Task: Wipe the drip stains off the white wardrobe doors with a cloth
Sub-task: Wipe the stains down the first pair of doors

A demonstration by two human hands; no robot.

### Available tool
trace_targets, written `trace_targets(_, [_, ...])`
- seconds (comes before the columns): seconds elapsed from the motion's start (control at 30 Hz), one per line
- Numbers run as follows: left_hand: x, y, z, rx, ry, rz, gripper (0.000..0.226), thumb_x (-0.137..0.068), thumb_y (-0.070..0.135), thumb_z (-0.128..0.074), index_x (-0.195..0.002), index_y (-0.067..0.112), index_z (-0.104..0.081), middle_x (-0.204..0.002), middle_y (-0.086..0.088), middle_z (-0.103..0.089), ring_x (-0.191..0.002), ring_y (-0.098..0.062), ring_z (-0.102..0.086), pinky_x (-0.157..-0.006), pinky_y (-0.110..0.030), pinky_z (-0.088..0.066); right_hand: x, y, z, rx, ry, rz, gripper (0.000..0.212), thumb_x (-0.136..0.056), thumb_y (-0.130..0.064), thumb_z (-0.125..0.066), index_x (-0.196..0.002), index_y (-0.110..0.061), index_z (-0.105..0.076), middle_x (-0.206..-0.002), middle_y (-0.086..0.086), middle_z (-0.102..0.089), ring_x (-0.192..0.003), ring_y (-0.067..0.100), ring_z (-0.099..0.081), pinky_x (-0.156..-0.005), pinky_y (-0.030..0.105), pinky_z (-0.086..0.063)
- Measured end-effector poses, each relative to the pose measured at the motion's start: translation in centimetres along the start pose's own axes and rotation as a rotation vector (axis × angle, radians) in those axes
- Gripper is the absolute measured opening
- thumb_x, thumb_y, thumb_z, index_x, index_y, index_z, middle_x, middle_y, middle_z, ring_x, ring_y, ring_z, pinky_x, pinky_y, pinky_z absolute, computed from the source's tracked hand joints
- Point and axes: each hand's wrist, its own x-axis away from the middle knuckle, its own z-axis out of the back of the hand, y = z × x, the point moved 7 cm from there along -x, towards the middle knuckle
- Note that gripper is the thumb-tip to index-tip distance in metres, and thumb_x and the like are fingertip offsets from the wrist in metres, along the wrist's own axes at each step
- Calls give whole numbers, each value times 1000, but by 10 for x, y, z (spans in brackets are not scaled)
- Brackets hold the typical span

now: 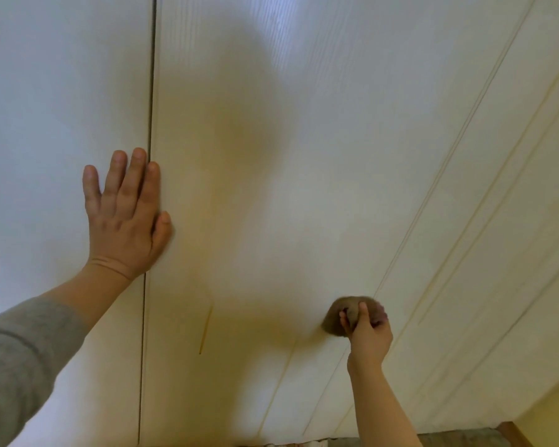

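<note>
Cloth (334,319) sits lower right of frame, balled in my right hand (370,333), fingers curled round it, thumb on top, pressed to the door (271,204). Looks soft, light and squashy. I'd keep a full-fist grip so it won't slip out. Left hand (126,214) lies flat at centre left by the seam (151,91), fingers straight, slightly spread. Orange drip (206,327) at lower centre, not yet wiped.
</note>
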Motion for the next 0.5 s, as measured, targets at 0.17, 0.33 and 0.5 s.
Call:
trace_targets(0.17, [23,12,15,109,-109,139,63,-99,32,-31,-152,-3,-26,-158,-25,-27,-149,-38,-17,-117,-61,-10,48,-18,-31,-53,-177,87,14,-96,-10,-59,-109,-15,-61,-91,1,-67,-72,12,-70,-67,26,-59])
trace_targets(0.33, [80,11,35,160,-223,193,66,-96,31,-32,-153,-2,-25,-159,-22,-26,-147,-39,-24,-120,-55,-8,95,-14,-59,-76,-288,99,15,-95,-10,-59,-107,-16,-65,-92,1,-72,-91,24,-68,-83,43,-58])
trace_targets(0.5, [101,-12,44,197,-286,259,65,-95,30,-35,-152,0,-27,-158,-21,-28,-147,-39,-25,-119,-55,-11,127,1,-77,-69,-338,62,22,-94,-15,-62,-114,-8,-64,-109,25,-66,-109,47,-60,-98,59,-48])
